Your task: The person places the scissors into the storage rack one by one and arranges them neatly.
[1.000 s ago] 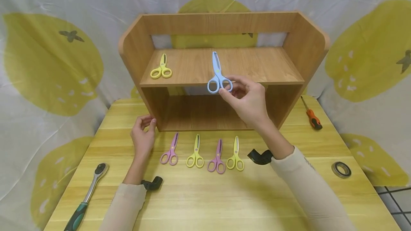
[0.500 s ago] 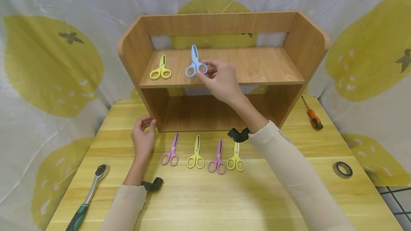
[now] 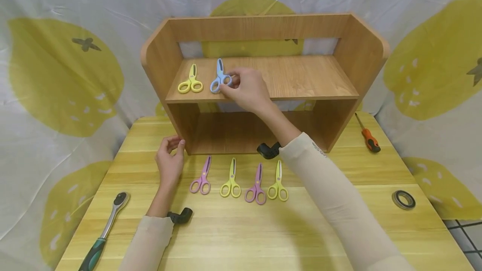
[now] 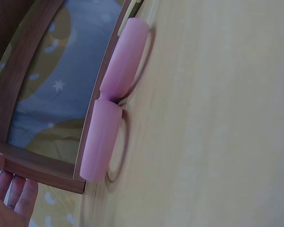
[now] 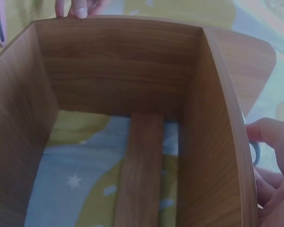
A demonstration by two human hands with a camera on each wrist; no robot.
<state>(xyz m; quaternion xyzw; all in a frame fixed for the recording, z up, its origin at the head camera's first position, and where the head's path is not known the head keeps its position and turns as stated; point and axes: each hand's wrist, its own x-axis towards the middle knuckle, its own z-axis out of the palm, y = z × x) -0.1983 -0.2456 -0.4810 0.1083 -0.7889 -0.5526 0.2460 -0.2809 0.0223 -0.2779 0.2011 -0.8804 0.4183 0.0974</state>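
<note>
Pinching blue scissors (image 3: 220, 72) by one ring, the right hand (image 3: 246, 89) is at the wooden shelf's upper board (image 3: 297, 80), yellow scissors (image 3: 193, 74) to its left — the left hand (image 3: 170, 162), fingers relaxed, touches the side panel (image 3: 165, 53).

The right hand (image 3: 250, 88) is pinching with thumb (image 3: 228, 91) and fingers (image 3: 236, 71); the left hand (image 3: 169, 162) is resting lower, loosely bent.

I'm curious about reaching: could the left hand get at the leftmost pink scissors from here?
Probably yes: the left hand, at the shelf, looks close to the leftmost pink scissors, which lie on the table with nothing visible between.
</note>
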